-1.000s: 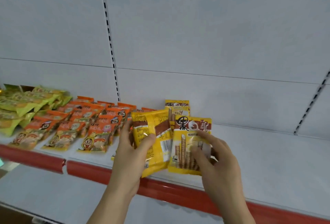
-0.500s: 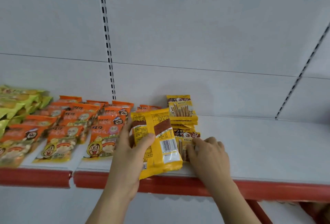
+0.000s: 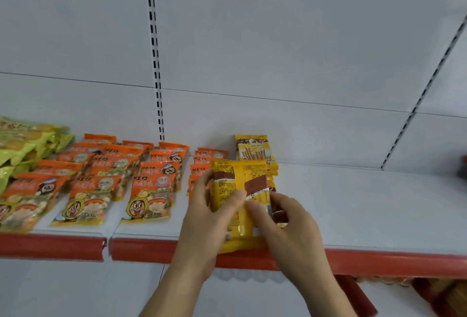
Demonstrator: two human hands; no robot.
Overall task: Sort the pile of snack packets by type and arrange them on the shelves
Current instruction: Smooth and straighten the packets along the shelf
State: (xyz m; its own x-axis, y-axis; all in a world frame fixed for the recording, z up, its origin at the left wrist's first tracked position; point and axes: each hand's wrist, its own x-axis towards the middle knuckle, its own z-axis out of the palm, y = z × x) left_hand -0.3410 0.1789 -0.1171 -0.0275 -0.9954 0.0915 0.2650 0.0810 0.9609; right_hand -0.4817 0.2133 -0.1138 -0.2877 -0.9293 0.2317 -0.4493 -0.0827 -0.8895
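Left hand (image 3: 202,223): fingers curled round the yellow packet stack (image 3: 240,198), lower centre of frame, thumb across its face.
Right hand (image 3: 290,228): fingers pinching the stack's right edge.
Yellow stick packets (image 3: 254,151): centre, on the shelf (image 3: 366,203), behind the held stack.
Orange packets (image 3: 151,190): rows at centre left.
Green packets (image 3: 22,144): far left.

The orange packets (image 3: 151,191) at centre left bore "旺仔小馒头". The fine print on the yellow packet (image 3: 240,187) at centre was unreadable.
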